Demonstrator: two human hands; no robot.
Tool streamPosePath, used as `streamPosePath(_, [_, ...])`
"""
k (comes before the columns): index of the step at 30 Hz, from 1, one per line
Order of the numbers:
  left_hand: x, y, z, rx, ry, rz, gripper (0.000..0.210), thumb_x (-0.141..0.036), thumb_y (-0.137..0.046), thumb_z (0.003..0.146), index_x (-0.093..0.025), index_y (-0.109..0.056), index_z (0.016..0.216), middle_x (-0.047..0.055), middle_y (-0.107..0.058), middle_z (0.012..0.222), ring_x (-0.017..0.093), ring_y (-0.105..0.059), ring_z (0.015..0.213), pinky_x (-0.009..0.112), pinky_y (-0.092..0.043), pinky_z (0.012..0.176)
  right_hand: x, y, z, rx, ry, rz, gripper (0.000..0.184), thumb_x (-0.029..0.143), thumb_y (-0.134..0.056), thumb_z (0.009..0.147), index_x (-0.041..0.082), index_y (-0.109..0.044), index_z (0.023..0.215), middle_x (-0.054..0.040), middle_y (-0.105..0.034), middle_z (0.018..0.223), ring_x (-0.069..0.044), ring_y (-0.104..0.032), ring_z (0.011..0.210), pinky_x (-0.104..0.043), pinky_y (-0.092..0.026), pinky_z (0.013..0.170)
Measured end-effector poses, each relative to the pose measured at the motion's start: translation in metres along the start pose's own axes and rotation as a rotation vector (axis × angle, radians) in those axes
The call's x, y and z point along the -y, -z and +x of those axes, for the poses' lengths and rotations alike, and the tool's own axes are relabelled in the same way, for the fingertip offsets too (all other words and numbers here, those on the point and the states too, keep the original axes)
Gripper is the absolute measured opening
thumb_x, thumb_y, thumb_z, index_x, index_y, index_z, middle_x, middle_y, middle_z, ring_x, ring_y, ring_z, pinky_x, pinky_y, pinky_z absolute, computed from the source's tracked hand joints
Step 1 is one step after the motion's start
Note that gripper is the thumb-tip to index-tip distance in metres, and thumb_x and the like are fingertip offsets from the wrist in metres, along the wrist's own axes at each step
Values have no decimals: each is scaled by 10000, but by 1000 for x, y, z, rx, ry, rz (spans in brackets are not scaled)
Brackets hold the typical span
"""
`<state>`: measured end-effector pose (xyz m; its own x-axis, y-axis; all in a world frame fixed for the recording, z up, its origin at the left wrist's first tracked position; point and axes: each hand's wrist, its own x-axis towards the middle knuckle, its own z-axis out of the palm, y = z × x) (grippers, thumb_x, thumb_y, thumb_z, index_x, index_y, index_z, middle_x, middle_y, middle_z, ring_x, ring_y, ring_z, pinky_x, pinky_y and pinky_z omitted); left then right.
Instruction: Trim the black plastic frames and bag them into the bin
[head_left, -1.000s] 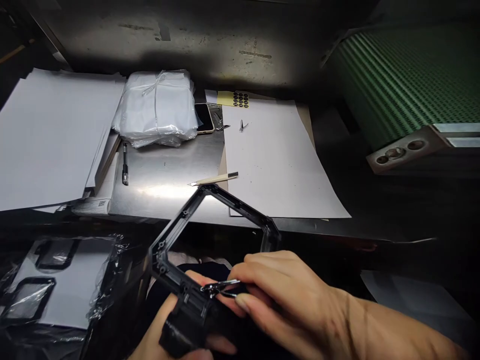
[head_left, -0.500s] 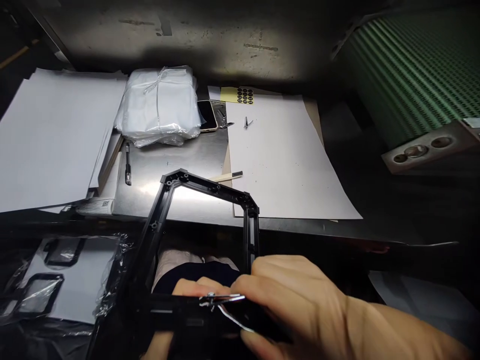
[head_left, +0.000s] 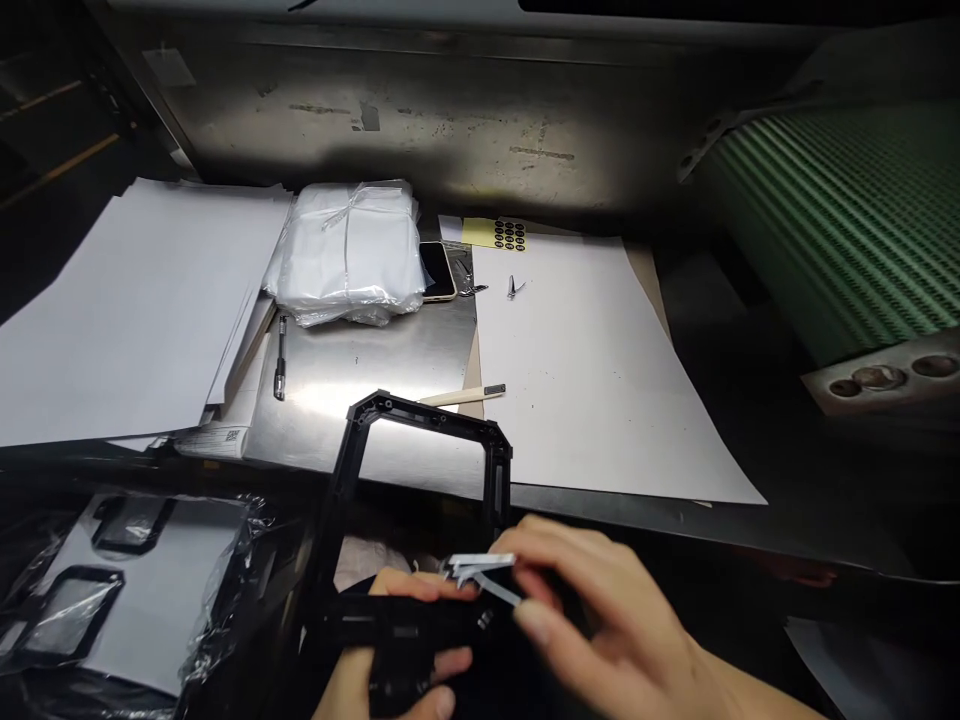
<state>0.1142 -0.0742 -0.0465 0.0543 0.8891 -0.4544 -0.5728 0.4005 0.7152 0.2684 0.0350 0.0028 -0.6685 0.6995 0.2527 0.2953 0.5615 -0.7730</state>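
Note:
A black plastic frame (head_left: pixel 431 412) with a large window opening is tilted up in front of me. My left hand (head_left: pixel 409 585) grips its lower bar from below, fingers behind and thumb in front. In my right hand (head_left: pixel 592 610), nail clippers (head_left: pixel 484 575) are pinched between thumb and fingers, the lever raised. The clippers' jaws sit just above the frame's lower bar, near my left fingertips. Whether the jaws touch the plastic I cannot tell. Another pair of nail clippers (head_left: pixel 514 288) lies on a white sheet (head_left: pixel 585 370) on the bench.
A paper stack (head_left: pixel 142 310) and tied clear bags (head_left: pixel 352 255) lie at left, beside a phone (head_left: pixel 439 272) and a pen (head_left: pixel 280 358). A pale-handled tool (head_left: pixel 465 395) rests mid-bench. Bagged black frames (head_left: pixel 82 615) sit lower left; a green ribbed panel (head_left: pixel 832 230) stands right.
My right hand and the clippers have shifted slightly right and up, with the lever turned. More of my left thumb shows below the bar. The view has tilted, so the bench appears lower.

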Motion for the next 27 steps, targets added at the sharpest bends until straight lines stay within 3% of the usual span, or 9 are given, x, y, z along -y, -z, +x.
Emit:
streamPosePath(4, [4,24,17,-76,61,-131,293,-160,-664,626,-234,-535,879,71,-610,1075,245,-525,1023,369,-396,879,-70,9,7,-273,-434,-193,148,289,-443,788,167,-503,847,-7,-522,671,-135,-507,612,-270,-434,603])
streamPosePath(8, [13,41,32,-125,117,-257,327,-92,-637,641,-240,-505,901,80,-568,1157,272,-507,1047,462,-289,945,-115,3,10,-260,-660,-105,246,367,-461,766,154,-519,873,-43,-552,750,-169,-520,693,-358,-424,703])
streamPosePath(13, [21,40,38,-43,155,-319,384,-82,-674,594,-274,-510,883,42,-533,1206,280,-472,1085,480,-268,940,-88,-33,20,68,-719,599,258,369,-467,779,165,-545,916,-99,-511,1090,-198,-466,1021,-328,-435,775])
streamPosePath(15, [15,38,37,34,214,-333,341,-149,-699,577,-261,-531,852,50,-562,1170,291,-489,1065,480,-320,899,-72,-43,24,134,-695,705,236,362,-487,769,164,-545,885,-92,-516,1058,-185,-496,967,-305,-444,737])
streamPosePath(17, [4,38,34,80,340,-384,266,-287,-650,635,-259,-546,878,71,-604,1107,303,-525,1019,499,-373,833,-60,-47,24,127,-683,723,230,362,-481,774,158,-526,872,-65,-537,932,-135,-546,765,-287,-444,685])
streamPosePath(19, [-12,43,30,115,413,-418,321,-387,-581,671,-266,-533,964,96,-611,1090,324,-538,994,513,-402,770,-54,-45,21,132,-682,731,229,362,-468,784,153,-506,869,-34,-526,834,-98,-528,637,-275,-436,651])
streamPosePath(22, [-34,51,22,195,338,-330,545,-463,-596,597,-231,-460,1071,160,-586,1112,357,-550,955,498,-382,764,-49,-33,13,234,-674,731,229,358,-464,788,148,-501,870,-29,-534,788,-98,-523,618,-272,-436,636])
streamPosePath(25, [-48,50,16,261,362,-127,404,-417,-542,671,-195,-447,995,182,-637,1012,319,-588,900,389,-389,713,-45,-17,7,344,-630,664,217,348,-455,795,161,-525,882,-71,-557,921,-144,-555,771,-303,-444,709])
streamPosePath(27, [-52,43,13,282,387,-17,234,-333,-514,728,-197,-441,904,166,-661,965,284,-595,900,319,-393,659,-40,-4,4,247,-566,501,192,340,-464,792,190,-548,876,-83,-485,1109,-193,-469,1019,-340,-390,840])
